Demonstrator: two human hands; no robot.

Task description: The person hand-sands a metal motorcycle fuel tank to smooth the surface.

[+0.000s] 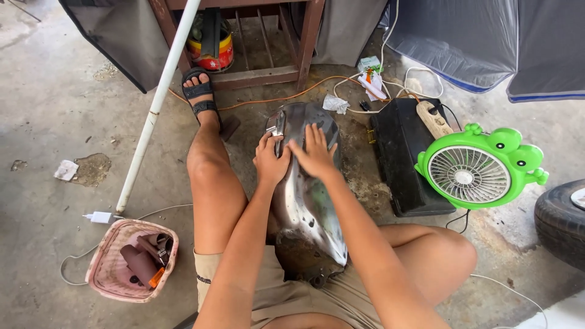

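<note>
On the bare metal tank (pixel 304 201), both hands pressed side by side near its far end: right hand (pixel 315 152) flat, fingers spread and open on the shell; left hand (pixel 270 161) touching it, fingers curled together over a small piece I can't make out. Tank lies lengthwise between the person's legs on the concrete. Black case (pixel 402 158) just right of the tank, green frog-shaped fan (pixel 478 169) beyond that. Pink basket (pixel 131 259) well left of the tank, white pipe (pixel 157 103) above it.
</note>
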